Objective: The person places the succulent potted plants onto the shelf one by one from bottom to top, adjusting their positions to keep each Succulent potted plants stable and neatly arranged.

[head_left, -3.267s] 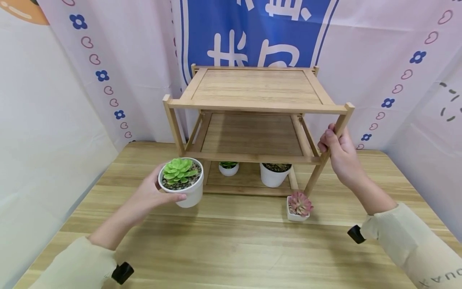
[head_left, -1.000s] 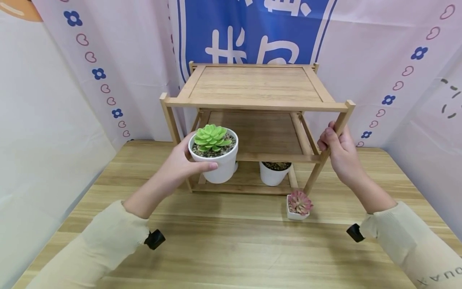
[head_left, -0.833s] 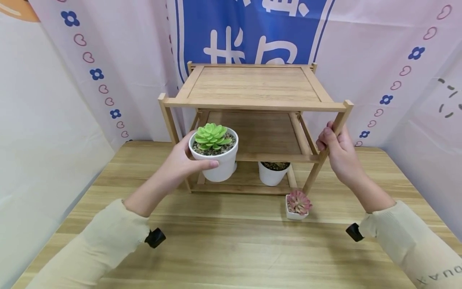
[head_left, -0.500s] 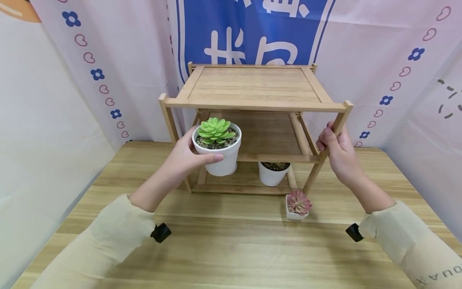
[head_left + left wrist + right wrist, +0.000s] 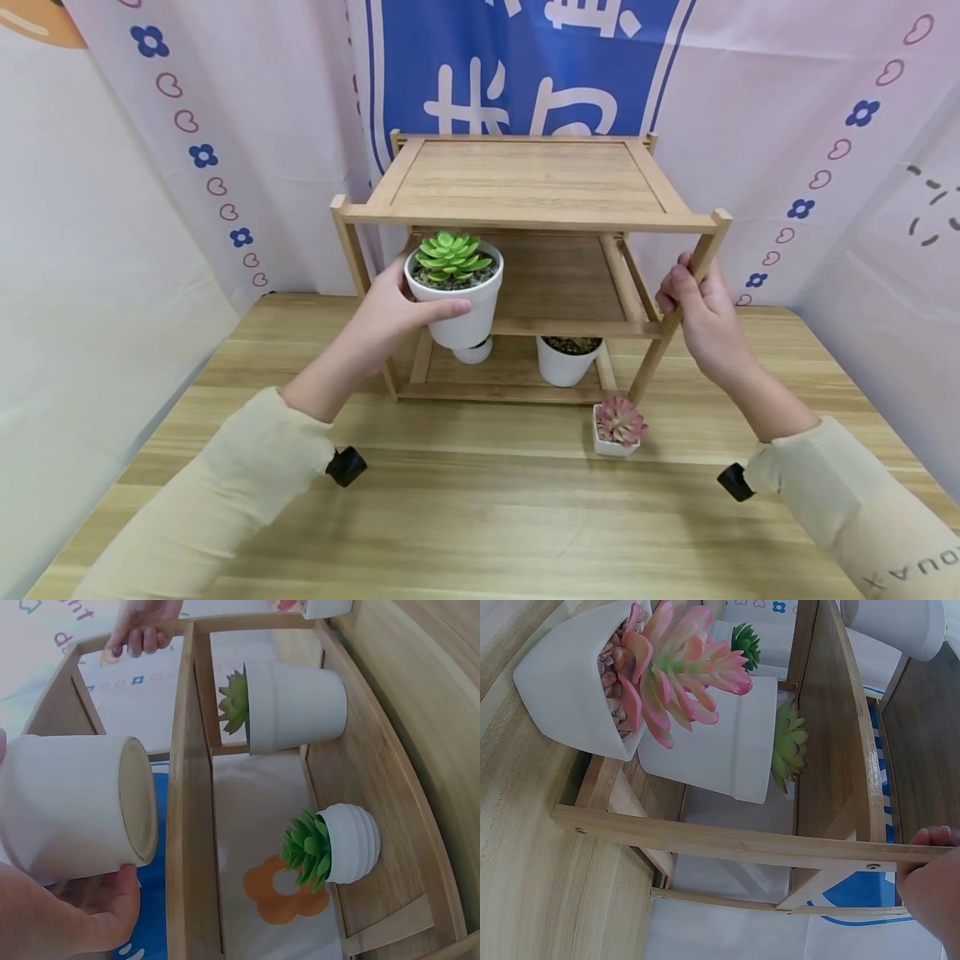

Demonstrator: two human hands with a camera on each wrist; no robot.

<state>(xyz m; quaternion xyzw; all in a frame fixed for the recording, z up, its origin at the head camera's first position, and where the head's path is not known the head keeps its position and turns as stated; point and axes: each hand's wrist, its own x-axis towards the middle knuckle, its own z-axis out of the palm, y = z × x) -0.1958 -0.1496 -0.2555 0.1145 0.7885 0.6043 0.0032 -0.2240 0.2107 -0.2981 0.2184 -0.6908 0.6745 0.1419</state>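
My left hand [image 5: 378,321] holds a white pot [image 5: 459,321] with a bright green succulent, thumb along its front and fingers behind. The pot is at the front of the wooden rack's [image 5: 532,179] middle shelf, under the top shelf's front rail. In the left wrist view its round base [image 5: 139,801] shows close above the middle shelf's front rail. My right hand [image 5: 708,321] grips the rack's right front post, with the fingers curled round it. On the bottom shelf stand a small ribbed white pot [image 5: 352,844] with a dark green succulent and a larger white pot [image 5: 567,367] with a pointed-leaf succulent.
A pink succulent in a square white pot [image 5: 619,427] stands on the wooden table [image 5: 480,517], just before the rack's right front foot. Behind the rack hangs a patterned curtain [image 5: 315,150] with a blue panel. Pale walls flank both sides.
My left hand has carried the potted succulent from left of the rack rightward and up, then slightly farther back at the middle shelf. My right hand keeps its grip on the post.
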